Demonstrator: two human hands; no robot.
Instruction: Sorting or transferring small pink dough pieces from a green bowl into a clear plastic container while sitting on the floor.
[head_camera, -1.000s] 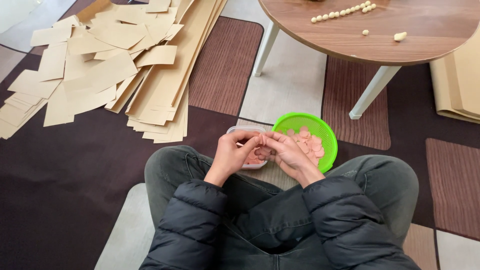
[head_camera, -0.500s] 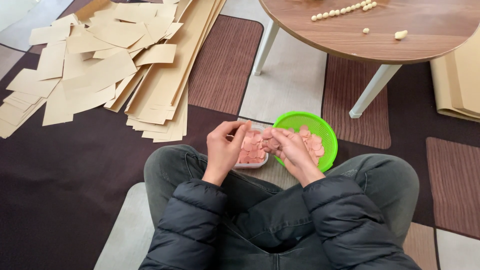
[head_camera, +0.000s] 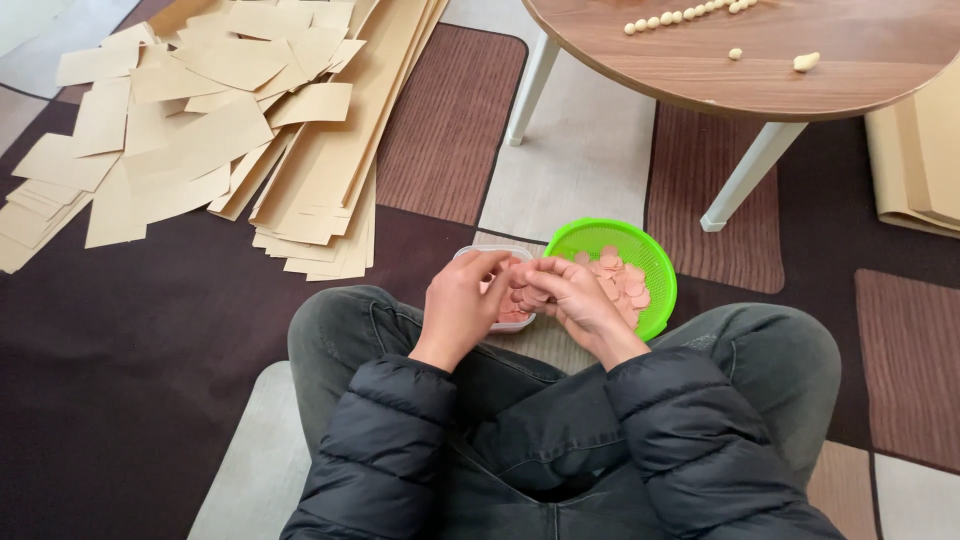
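I sit cross-legged on a carpet with both hands held together over my lap. My right hand (head_camera: 572, 298) cups a small stack of thin pink round pieces (head_camera: 524, 299). The fingertips of my left hand (head_camera: 462, 306) pinch at the top of that stack, touching my right fingers. Under my hands stands a small white tub (head_camera: 478, 252) with more pink pieces in it, mostly hidden. A green round basket (head_camera: 600, 229) just to its right holds several loose pink pieces (head_camera: 626, 284).
A round wooden table (head_camera: 760, 70) with white legs stands ahead to the right, with small pale beads (head_camera: 680, 15) on it. Many tan paper sheets (head_camera: 220, 110) lie spread on the carpet to the left. More tan sheets (head_camera: 915, 150) lie at the right edge.
Half a second ago my hands were apart over the tub, the left one lifted. They have come together again, fingertips meeting on the pink stack.
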